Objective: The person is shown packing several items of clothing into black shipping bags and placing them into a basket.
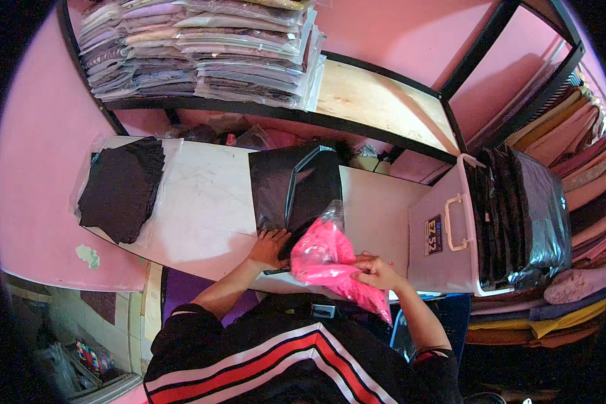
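Note:
A black plastic bag (313, 187) lies flat on the white table (207, 187) in front of me, with a shiny folded strip near its top. My left hand (270, 249) rests on its lower left edge, fingers spread; part of the palm side is hidden. My right hand (376, 272) grips a clear plastic bag with bright pink contents (328, 252), held over the lower right part of the black bag. At the table's left end, a stack of black fabric pieces (123, 192) lies on clear plastic.
A translucent storage box (434, 227) with upright black packages (535, 217) stands at the right. Behind the table, a black-framed shelf (384, 96) holds stacks of bagged folded fabrics (252, 50). Folded cloths (570, 141) are piled beyond the box.

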`<action>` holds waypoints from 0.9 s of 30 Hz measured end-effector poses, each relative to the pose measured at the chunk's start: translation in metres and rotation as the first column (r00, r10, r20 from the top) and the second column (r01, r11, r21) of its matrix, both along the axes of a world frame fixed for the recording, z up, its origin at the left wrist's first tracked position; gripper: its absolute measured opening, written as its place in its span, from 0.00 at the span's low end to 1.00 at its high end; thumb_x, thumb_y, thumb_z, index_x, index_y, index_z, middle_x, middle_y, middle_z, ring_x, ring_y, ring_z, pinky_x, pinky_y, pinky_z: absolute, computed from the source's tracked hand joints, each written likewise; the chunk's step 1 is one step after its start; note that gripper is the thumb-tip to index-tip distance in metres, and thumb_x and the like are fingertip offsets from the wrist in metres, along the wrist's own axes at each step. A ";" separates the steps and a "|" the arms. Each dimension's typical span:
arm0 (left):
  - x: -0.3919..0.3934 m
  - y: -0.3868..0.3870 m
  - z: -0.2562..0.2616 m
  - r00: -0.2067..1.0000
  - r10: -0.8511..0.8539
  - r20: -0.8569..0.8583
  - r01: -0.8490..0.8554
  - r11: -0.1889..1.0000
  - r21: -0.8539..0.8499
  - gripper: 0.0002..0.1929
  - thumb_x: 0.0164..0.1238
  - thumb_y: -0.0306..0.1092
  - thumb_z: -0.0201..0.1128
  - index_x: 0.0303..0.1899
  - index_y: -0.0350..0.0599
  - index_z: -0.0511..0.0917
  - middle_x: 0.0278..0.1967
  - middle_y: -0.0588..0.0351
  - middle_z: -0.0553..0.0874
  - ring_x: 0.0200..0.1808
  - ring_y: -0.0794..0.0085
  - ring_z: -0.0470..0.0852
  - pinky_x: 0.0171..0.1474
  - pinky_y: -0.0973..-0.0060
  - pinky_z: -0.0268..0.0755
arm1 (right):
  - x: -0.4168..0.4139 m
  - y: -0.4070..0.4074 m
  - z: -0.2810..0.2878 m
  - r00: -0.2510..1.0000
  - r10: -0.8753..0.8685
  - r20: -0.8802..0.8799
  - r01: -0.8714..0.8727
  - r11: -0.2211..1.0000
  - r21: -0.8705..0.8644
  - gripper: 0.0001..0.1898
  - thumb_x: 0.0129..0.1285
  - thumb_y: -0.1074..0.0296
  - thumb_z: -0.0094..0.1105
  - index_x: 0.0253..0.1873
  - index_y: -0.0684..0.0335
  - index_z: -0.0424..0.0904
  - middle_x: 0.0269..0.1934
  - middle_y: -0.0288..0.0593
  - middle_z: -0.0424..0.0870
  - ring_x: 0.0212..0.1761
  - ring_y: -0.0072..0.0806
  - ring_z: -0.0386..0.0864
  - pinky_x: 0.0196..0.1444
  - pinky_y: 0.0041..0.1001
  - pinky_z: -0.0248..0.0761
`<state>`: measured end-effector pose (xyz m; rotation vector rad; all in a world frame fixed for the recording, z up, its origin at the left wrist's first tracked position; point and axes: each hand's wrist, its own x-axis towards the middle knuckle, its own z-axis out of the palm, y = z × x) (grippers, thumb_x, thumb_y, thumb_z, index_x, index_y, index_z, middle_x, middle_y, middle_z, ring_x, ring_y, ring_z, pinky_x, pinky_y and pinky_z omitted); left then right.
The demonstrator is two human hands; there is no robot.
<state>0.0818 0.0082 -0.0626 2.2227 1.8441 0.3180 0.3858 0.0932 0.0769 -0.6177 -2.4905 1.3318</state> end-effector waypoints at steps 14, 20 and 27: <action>0.002 0.004 -0.004 0.991 0.116 0.068 -0.124 0.985 0.123 0.10 0.59 0.39 0.58 0.40 0.48 0.76 0.44 0.52 0.81 0.52 0.64 0.77 0.62 0.48 0.52 | 0.030 0.002 -0.065 0.948 0.050 0.315 -0.099 0.985 0.141 0.16 0.53 0.64 0.59 0.45 0.66 0.78 0.42 0.53 0.80 0.49 0.47 0.74 0.61 0.40 0.58; 0.001 0.030 0.034 0.965 0.125 0.232 -0.191 0.938 0.290 0.08 0.58 0.37 0.60 0.37 0.48 0.76 0.38 0.55 0.82 0.46 0.64 0.79 0.60 0.52 0.58 | -0.002 -0.003 -0.049 0.935 0.122 0.334 -0.245 0.902 0.356 0.18 0.53 0.64 0.57 0.49 0.63 0.76 0.42 0.51 0.79 0.49 0.46 0.73 0.60 0.39 0.61; -0.005 0.060 0.065 0.893 0.104 0.437 -0.295 0.869 0.397 0.08 0.55 0.34 0.63 0.34 0.43 0.76 0.30 0.50 0.82 0.37 0.56 0.80 0.51 0.56 0.68 | -0.047 0.005 -0.020 0.841 0.224 0.493 -0.409 0.859 0.308 0.20 0.54 0.62 0.58 0.52 0.62 0.75 0.54 0.53 0.73 0.57 0.49 0.69 0.61 0.38 0.61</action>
